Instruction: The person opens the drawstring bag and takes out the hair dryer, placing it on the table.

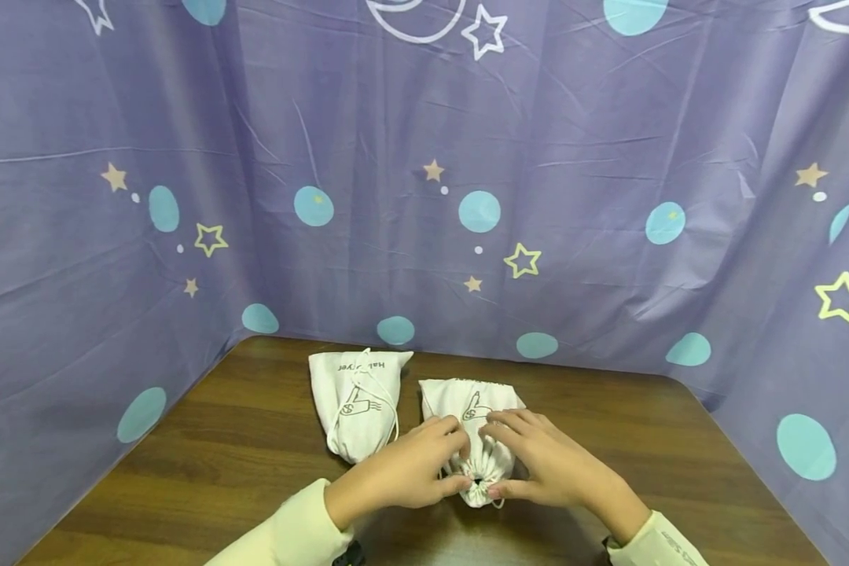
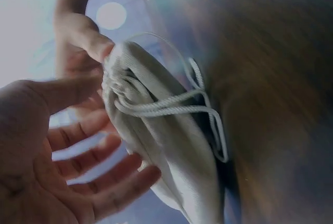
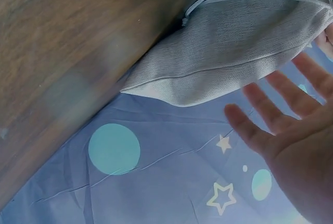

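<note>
Drawstring bag (image 1: 477, 451) on a table (image 1: 608, 409), between left hand (image 1: 424, 464) and right hand (image 1: 543, 460).
Both hands loosely spread, thumbs perhaps touching the bag's gathered mouth (image 1: 477, 497); second bag (image 1: 357, 432) left of the drawstring bag.

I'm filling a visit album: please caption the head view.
Fingers on both sides of a gathered white drawstring bag, a second bag beside it on the wooden table.

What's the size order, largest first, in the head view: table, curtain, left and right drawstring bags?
1. Curtain
2. Table
3. Left bag, right bag: look alike; left hand and right hand partly cover the latter, so unranked.
</note>
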Action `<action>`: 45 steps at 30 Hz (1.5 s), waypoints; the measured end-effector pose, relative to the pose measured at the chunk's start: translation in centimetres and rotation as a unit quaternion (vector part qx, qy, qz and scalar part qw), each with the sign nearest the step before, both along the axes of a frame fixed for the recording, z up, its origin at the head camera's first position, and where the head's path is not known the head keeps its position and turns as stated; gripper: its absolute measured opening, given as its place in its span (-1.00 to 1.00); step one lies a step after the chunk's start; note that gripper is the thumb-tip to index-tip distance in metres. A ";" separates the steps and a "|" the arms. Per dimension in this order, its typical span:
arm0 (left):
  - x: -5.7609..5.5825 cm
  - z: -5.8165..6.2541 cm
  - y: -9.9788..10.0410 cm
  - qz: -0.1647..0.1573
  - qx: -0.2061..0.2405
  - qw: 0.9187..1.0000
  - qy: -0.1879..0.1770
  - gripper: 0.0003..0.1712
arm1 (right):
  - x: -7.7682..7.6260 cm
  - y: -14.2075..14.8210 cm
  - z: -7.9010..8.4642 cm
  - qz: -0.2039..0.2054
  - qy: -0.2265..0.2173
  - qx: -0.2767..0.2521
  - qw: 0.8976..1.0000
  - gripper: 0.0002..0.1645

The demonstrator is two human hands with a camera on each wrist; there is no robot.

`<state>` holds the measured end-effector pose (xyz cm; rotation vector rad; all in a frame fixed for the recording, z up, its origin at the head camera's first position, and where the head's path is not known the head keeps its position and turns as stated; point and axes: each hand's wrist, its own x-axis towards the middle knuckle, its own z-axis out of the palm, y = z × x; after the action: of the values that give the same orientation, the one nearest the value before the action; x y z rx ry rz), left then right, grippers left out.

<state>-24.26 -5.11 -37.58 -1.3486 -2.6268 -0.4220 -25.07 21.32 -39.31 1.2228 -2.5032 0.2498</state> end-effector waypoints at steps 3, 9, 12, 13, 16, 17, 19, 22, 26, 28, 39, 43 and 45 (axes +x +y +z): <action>-0.1 -0.3 -0.1 -0.010 -0.010 1.000 -0.003 -0.69 | 0.1 -0.3 0.0 0.017 0.033 -0.015 0.999 -0.26; -0.8 -1.0 0.1 -0.011 0.005 1.000 -0.010 -0.68 | 0.3 -0.6 0.0 0.032 0.073 -0.013 0.997 -0.51; -1.0 -1.1 0.2 -0.011 -0.002 1.000 -0.014 -0.67 | 0.4 -0.7 0.0 0.034 0.078 0.002 0.996 -0.55; -1.0 -1.2 0.2 -0.010 -0.004 1.000 -0.016 -0.66 | 0.4 -0.8 -0.1 0.034 0.078 0.006 0.996 -0.56; -1.0 -1.3 0.3 -0.003 -0.005 1.000 -0.023 -0.64 | 0.5 -0.9 -0.2 0.033 0.071 0.017 0.997 -0.55; -0.9 -1.4 0.3 0.001 -0.004 1.000 -0.024 -0.63 | 0.5 -1.0 -0.2 0.032 0.069 0.020 0.997 -0.55; -0.8 -1.4 0.4 0.010 -0.004 1.000 -0.025 -0.63 | 0.5 -1.0 -0.2 0.031 0.067 0.023 0.997 -0.53; -0.6 -1.5 0.6 0.017 -0.010 1.000 -0.009 -0.67 | 0.6 -1.2 -0.2 0.033 0.073 0.028 0.996 -0.53; -0.6 -1.6 0.9 0.017 -0.013 1.000 0.007 -0.75 | 0.7 -1.4 -0.2 0.035 0.067 0.029 0.997 -0.55; -0.7 -1.6 0.9 0.015 -0.015 1.000 0.005 -0.78 | 0.8 -1.5 -0.2 0.034 0.058 0.028 0.997 -0.55; -0.7 -1.8 0.9 0.005 -0.016 1.000 0.003 -0.85 | 0.8 -1.6 -0.5 0.035 0.062 0.012 0.997 -0.59; -0.5 -2.2 1.1 0.001 -0.022 1.000 0.020 -0.78 | 0.8 -1.8 -0.6 0.046 0.071 0.002 0.996 -0.64; -0.4 -2.2 1.2 -0.002 -0.024 0.999 0.035 -0.73 | 0.8 -1.9 -0.6 0.047 0.074 -0.002 0.996 -0.66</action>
<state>-24.65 -3.87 -39.81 -1.3582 -2.5943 -0.3086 -24.25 19.44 -39.95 1.3097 -2.3224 0.1812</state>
